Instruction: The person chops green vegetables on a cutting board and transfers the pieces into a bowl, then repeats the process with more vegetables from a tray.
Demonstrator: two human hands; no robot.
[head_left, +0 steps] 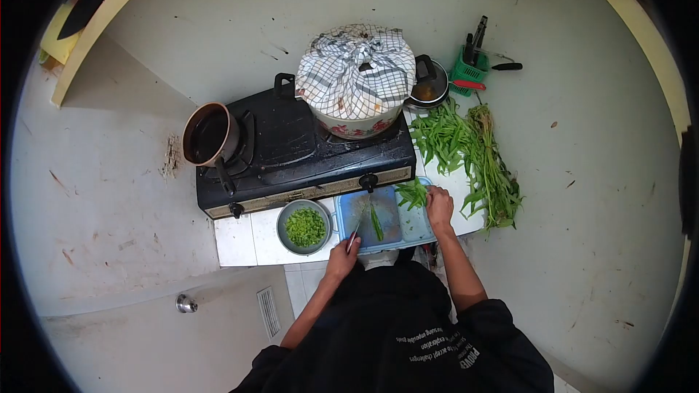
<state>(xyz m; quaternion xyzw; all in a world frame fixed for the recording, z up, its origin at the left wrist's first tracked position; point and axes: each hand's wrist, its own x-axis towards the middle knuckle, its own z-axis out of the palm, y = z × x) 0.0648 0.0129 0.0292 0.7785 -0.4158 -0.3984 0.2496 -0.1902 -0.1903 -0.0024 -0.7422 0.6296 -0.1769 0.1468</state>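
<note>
My left hand (342, 257) is closed round a small knife (353, 237) at the lower left of a blue cutting board (393, 227). On the board, to the right of the blade, lies a short green piece of stem or leaf (376, 224). My right hand (439, 208) is at the board's right end, its fingers pressed together on some green leaves (413, 193). Left of the board, a grey bowl (304, 205) holds finely chopped greens (305, 228).
Behind the board stands a black two-burner stove (277, 138) with a brown saucepan (211, 133) and a large cloth-covered pot (357, 73). Leafy bunches (488, 167) lie at the right. Farther back are a small pan (429, 89) and a green utensil basket (466, 73).
</note>
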